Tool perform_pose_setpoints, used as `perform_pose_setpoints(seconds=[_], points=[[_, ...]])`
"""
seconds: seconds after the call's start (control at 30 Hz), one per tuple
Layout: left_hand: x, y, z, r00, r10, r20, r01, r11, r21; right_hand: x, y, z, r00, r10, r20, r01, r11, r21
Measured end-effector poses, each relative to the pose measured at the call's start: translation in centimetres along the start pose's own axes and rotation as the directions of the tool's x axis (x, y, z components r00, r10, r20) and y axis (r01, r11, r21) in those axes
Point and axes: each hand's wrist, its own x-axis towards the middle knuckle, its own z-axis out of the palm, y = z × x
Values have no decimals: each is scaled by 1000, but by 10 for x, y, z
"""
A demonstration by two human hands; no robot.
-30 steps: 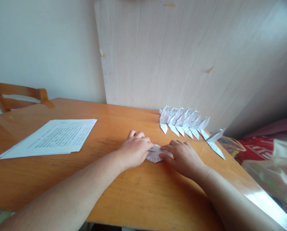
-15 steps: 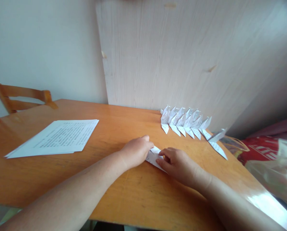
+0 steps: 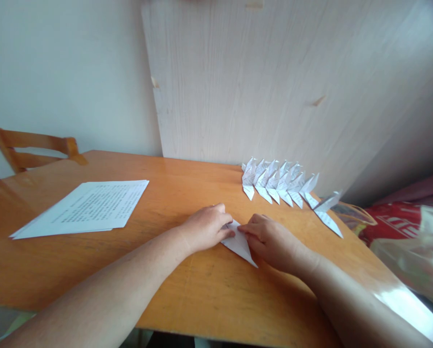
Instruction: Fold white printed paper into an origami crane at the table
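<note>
A small white folded paper piece [image 3: 240, 245] lies on the orange wooden table [image 3: 187, 295], its pointed tip aimed toward me. My left hand [image 3: 206, 227] has its fingers curled and pinches the paper's upper left edge. Just to the right, my right hand [image 3: 269, 240] presses the same paper with bent fingers, touching the left hand's fingertips. Behind them stands a row of several finished folded paper pieces [image 3: 279, 182], with one more folded piece [image 3: 327, 213] set apart at the right end.
A stack of printed sheets [image 3: 89, 207] lies at the table's left. A pale wooden board [image 3: 274, 82] leans against the wall behind. A wooden chair [image 3: 28, 147] stands at far left. Red and clear plastic bags [image 3: 405, 232] sit off the table's right edge.
The paper went from a small flat shape under both hands to a longer pointed fold. Both hands shifted slightly and now pinch together at its top.
</note>
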Motion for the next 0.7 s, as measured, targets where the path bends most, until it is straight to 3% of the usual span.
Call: perform_pose_setpoints(seconds=[0.1, 0.2, 0.4, 0.7], points=[[1, -2, -1, 999, 37, -20, -36, 998, 50, 1, 1, 1, 999, 22, 24, -22, 999, 36], [3, -6, 0, 995, 94, -41, -91, 994, 64, 3, 7, 3, 997, 65, -36, -61, 992, 112], [8, -14, 5, 983, 182, -28, -182, 983, -34, 9, 19, 10, 991, 45, -129, -15, 974, 226], [8, -14, -1, 984, 178, -18, -178, 966, -189, 14, 18, 17, 986, 37, -161, -11, 987, 158]])
